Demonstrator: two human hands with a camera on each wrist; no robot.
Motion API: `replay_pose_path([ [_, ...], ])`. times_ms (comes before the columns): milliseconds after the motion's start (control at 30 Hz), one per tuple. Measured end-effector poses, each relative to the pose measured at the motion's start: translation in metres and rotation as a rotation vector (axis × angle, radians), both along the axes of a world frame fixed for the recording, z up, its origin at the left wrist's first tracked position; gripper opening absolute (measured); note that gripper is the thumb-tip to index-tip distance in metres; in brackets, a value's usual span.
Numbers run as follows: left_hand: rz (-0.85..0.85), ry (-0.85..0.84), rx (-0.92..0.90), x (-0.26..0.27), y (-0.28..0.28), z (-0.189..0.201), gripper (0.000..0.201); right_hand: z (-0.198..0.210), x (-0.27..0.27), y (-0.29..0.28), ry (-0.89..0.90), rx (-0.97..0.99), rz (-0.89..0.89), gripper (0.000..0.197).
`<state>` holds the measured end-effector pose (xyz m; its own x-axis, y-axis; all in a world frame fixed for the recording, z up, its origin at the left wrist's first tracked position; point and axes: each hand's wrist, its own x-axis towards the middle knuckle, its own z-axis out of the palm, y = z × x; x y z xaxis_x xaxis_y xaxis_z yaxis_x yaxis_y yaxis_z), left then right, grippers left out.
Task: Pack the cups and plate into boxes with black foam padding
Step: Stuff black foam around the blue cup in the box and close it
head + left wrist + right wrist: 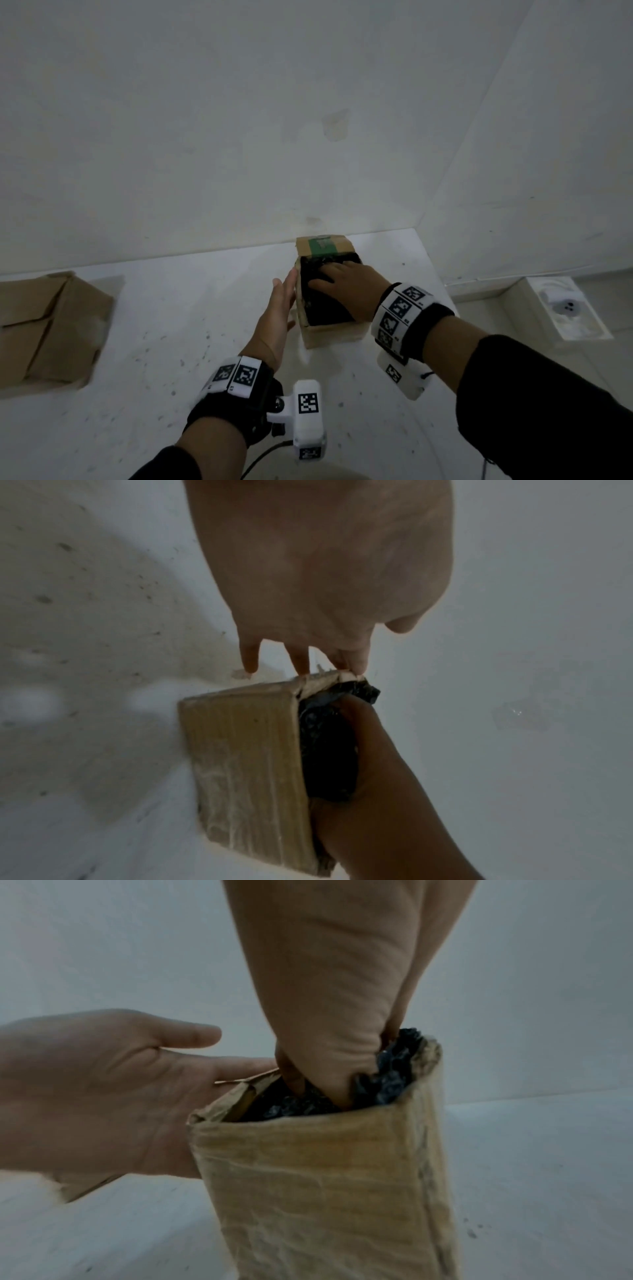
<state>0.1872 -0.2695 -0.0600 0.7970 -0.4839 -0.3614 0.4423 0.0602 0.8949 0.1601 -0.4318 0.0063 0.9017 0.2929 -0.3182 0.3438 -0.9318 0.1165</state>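
Right hand (346, 284), seen from the head, presses into black foam (329, 308) inside the small box (330, 334) on the bench (154, 342); left hand (277, 318) lies flat against its side.

Left wrist view: straight fingers (301, 661) touch the box's edge.

Right wrist view: fingers (329, 1074) dig into the foam, grip unclear.

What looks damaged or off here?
The small box looks worn: its top rim is crumpled and torn by the left hand. Black foam bulges past the rim where the right hand presses in. Dark specks litter the table.
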Motion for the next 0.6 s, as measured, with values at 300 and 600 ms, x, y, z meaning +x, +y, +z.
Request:
replay_pose_path([
  [300, -0.021, -0.028, -0.033, -0.007, -0.009, 0.001, 0.048, -0.018, -0.013, 0.013, -0.214, 0.544, -0.415, 0.056],
  [600, 0.015, 0.111, -0.149, 0.0, -0.007, -0.006, 0.037, -0.066, -0.006, 0.032, -0.02, 0.353, -0.589, 0.107],
])
